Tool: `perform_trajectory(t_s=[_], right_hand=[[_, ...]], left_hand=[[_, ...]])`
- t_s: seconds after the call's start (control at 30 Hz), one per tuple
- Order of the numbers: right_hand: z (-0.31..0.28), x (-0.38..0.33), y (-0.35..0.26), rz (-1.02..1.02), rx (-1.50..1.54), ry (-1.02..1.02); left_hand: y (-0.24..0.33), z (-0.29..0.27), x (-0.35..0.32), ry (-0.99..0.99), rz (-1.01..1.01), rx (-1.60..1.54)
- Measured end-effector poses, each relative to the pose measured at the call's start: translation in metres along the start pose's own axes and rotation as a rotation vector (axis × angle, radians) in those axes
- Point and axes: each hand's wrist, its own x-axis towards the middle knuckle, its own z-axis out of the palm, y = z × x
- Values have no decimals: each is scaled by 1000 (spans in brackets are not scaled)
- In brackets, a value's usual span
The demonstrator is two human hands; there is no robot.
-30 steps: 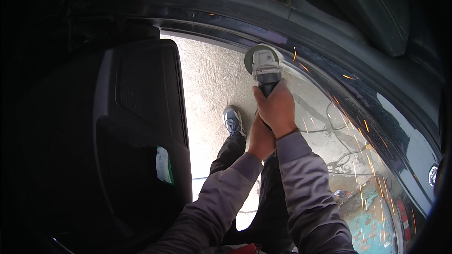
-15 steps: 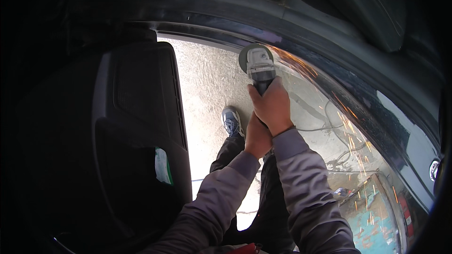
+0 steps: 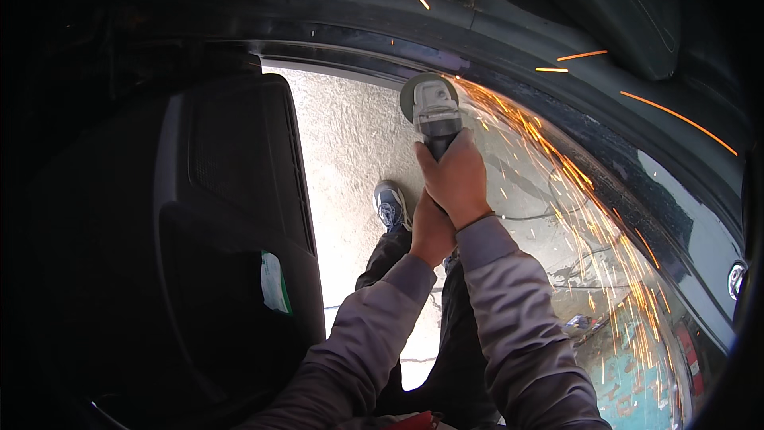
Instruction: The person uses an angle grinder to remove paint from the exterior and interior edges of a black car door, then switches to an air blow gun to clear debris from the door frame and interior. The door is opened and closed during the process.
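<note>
Grey angle grinder (image 3: 434,107), sparks flying

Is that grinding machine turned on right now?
On. Orange sparks spray from the angle grinder where its disc meets the car body; both hands grip it.

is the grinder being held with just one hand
No, both hands are on it: the right hand grips the angle grinder body and the left hand sits just behind.

One small package-like item shows: a flat white and green packet (image 3: 273,283) tucked upright in the pocket of the dark door panel (image 3: 231,215), at the left. Its print is too small to make out. No signs, no screens.
</note>
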Motion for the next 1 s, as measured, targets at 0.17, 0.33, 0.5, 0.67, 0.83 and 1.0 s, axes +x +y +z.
perform_trajectory(t_s=[0.17, 0.33, 0.5, 0.67, 0.83, 1.0], right_hand=[[4, -8, 3, 8, 9, 25], [1, -10, 17, 18, 52, 124], [5, -11, 29, 14, 51, 97], [2, -15, 45, 14, 100, 87], [-7, -22, 63, 110, 111, 112], [-3, -33, 88, 73, 189, 31]], left_hand=[[-5, 2, -5, 25, 8, -82], [-9, 6, -7, -19, 140, 228], [-17, 14, -9, 34, -18, -66], [-32, 23, -11, 54, 35, 25], [-47, 36, -16, 53, 112, 258], [-71, 47, -29, 109, 57, 270]])
